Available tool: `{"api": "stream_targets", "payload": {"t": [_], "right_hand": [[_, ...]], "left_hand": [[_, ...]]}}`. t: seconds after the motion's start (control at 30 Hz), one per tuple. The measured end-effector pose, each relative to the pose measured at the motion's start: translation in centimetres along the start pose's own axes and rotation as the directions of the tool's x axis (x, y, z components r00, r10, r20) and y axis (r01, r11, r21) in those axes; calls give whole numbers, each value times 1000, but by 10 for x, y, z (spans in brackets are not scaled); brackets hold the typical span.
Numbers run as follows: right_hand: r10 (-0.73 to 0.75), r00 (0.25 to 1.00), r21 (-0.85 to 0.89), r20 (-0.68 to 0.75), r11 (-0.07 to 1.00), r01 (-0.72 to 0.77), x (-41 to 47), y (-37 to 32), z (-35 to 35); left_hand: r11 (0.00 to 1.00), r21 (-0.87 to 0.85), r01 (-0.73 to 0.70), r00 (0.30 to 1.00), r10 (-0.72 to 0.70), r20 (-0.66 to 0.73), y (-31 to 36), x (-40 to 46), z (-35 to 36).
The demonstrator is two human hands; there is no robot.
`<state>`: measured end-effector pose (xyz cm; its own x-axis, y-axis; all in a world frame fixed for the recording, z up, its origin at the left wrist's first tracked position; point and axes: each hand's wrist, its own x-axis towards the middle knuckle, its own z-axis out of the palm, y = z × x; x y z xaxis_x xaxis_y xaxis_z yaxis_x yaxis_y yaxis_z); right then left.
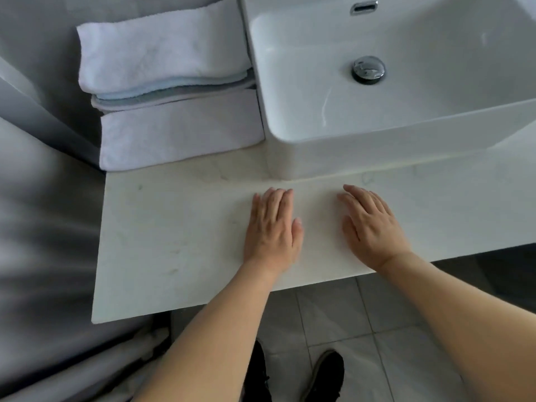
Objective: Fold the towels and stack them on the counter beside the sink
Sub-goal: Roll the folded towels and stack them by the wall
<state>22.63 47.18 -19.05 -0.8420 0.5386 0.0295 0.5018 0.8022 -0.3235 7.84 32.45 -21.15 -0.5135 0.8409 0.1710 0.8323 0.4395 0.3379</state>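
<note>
A stack of folded towels (168,91) sits on the pale counter (174,227) just left of the white sink (406,82). A thick white towel (156,53) lies on top, thin light blue and grey towels (174,89) lie in the middle, and a thick white towel (179,134) forms the bottom. My left hand (272,227) and my right hand (368,224) lie flat on the bare counter in front of the sink, palms down, fingers straight, holding nothing. Both are well right of and nearer than the stack.
The sink basin has a chrome drain plug (368,69) and an overflow slot (364,7). A grey wall (43,213) borders the counter on the left. Below the counter's front edge are grey floor tiles (348,329) and dark shoes (324,375).
</note>
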Motion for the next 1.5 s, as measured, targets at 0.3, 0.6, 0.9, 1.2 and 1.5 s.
{"api": "stream_targets", "payload": {"t": [0.3, 0.6, 0.9, 1.2, 1.5], "right_hand": [[205, 972, -15, -114, 978, -208, -9, 131, -50], [386, 920, -50, -68, 920, -389, -3, 285, -87], [468, 884, -21, -20, 884, -468, -1, 295, -86], [447, 894, 238, -20, 871, -430, 1, 313, -108], [360, 930, 203, -70, 918, -341, 29, 435, -193]], "left_hand": [[976, -111, -186, 980, 192, 48, 144, 76, 51], [917, -66, -393, 901, 398, 171, 226, 133, 117], [874, 7, -485, 843, 466, 270, 232, 144, 115], [890, 16, -456, 885, 451, 111, 287, 174, 128], [970, -80, -229, 969, 235, 70, 417, 250, 147]]}}
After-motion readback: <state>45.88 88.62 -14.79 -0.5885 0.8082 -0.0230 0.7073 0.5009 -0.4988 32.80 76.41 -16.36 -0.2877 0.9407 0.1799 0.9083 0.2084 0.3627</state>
